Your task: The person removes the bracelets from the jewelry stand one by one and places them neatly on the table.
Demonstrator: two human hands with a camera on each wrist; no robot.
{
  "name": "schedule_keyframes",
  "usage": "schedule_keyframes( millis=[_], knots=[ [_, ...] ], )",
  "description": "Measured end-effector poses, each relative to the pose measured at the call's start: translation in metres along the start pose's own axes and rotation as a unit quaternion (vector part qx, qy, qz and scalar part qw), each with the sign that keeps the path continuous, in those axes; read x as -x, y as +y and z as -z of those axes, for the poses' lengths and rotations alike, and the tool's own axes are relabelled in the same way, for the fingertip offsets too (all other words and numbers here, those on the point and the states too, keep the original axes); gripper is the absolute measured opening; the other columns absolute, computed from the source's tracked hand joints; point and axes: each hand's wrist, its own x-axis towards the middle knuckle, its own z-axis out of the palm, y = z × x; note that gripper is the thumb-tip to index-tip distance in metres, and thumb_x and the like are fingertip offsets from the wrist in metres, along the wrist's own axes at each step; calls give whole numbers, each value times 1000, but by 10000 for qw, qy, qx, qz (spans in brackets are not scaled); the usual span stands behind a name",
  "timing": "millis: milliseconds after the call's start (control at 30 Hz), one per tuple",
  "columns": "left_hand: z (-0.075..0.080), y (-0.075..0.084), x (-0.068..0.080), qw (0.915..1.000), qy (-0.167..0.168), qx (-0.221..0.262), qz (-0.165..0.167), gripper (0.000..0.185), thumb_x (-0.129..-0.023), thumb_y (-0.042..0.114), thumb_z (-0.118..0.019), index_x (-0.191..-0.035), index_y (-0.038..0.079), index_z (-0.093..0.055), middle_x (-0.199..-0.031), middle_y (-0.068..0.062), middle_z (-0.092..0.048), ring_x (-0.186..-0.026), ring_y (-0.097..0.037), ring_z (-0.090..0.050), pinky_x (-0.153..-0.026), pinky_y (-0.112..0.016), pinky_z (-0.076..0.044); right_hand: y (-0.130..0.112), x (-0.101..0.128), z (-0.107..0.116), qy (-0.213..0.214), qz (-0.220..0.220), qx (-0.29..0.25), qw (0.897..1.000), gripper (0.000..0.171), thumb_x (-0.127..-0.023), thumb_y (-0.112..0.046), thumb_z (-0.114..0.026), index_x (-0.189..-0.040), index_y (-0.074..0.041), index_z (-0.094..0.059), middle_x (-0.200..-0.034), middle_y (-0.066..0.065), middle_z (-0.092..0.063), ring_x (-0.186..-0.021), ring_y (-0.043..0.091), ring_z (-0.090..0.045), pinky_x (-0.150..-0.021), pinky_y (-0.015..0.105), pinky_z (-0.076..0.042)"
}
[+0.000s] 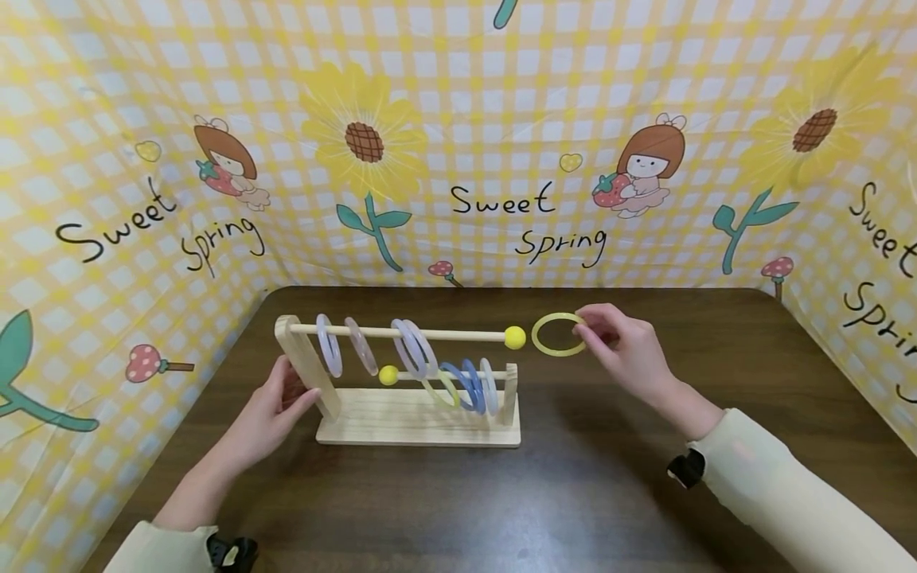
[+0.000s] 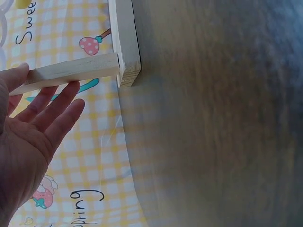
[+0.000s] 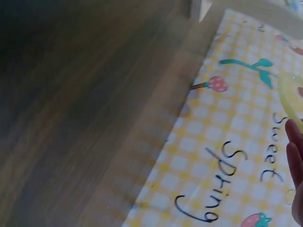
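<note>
Fingers of my right hand (image 1: pixel 622 344) pinch a yellow ring (image 1: pixel 558 333), held upright in the air just off the yellow ball (image 1: pixel 513 337) that tips the upper rod (image 1: pixel 401 333); ring and ball sit close but I cannot tell whether they touch. In the right wrist view only the fingertips (image 3: pixel 294 142) and a sliver of the ring (image 3: pixel 289 97) show at the frame's edge. My left hand (image 1: pixel 275 406) lies flat with fingers straight against the tall left post (image 1: pixel 306 366) of the wooden rack (image 1: pixel 419 426), grasping nothing; the left wrist view shows the palm (image 2: pixel 28 137) beside the post (image 2: pixel 71 71). The rack stands near the middle of the tabletop (image 1: pixel 573 493), slightly toward its left edge. Four pale rings (image 1: pixel 372 347) hang on the upper rod. A lower, shorter rod (image 1: pixel 458 375), tipped with a second yellow ball (image 1: pixel 388 375), carries a yellow-green ring (image 1: pixel 441 388), two blue rings (image 1: pixel 466 385) and a pale one (image 1: pixel 489 385). A yellow checked cloth (image 1: pixel 458 119) printed with sunflowers and "Sweet Spring" walls the tabletop along its far, left and right edges.
</note>
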Motion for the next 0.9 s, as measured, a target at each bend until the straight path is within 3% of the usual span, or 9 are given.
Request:
schedule_keyframes(
  millis=[267, 500, 767, 900],
  knots=[
    [0, -1, 1, 10000, 43, -64, 46, 41, -97, -2, -56, -131, -5, -33, -114, -22, -61, -104, -33, -60, -82, -11, -46, 31, -9, -10, -628, -142, 198, 9977, 26, -82, 10, -72, -103, -1, -61, -76, 5, -69, -61, 11, -61, -54, 21, -48],
    [-1, -3, 0, 9999, 91, -132, 2, 41, -97, -2, -56, -130, -5, -34, -112, -21, -62, -101, -27, -62, -79, -14, -48, 54, -14, -21, -1066, -902, -20, 9902, 16, -89, 5, -67, -103, 2, -60, -78, 8, -68, -61, 20, -64, -53, 28, -51],
    [-2, -3, 0, 10000, 91, -18, -17, 41, -97, -4, -56, -130, -7, -32, -115, -26, -60, -105, -40, -59, -83, -11, -45, 78, -12, -29, -1646, -2191, -420, 9608, 15, -95, 1, -59, -109, 6, -57, -83, 21, -67, -62, 37, -63, -51, 29, -52],
    [-2, -3, 0, 10000, 58, 59, 53, 42, -97, -3, -55, -131, -7, -31, -117, -29, -58, -107, -43, -57, -81, -15, -48, 89, -11, -32, -1898, -2642, -488, 9443, 16, -97, 0, -58, -112, 7, -56, -85, 25, -66, -61, 37, -62, -53, 39, -54]
  ],
)
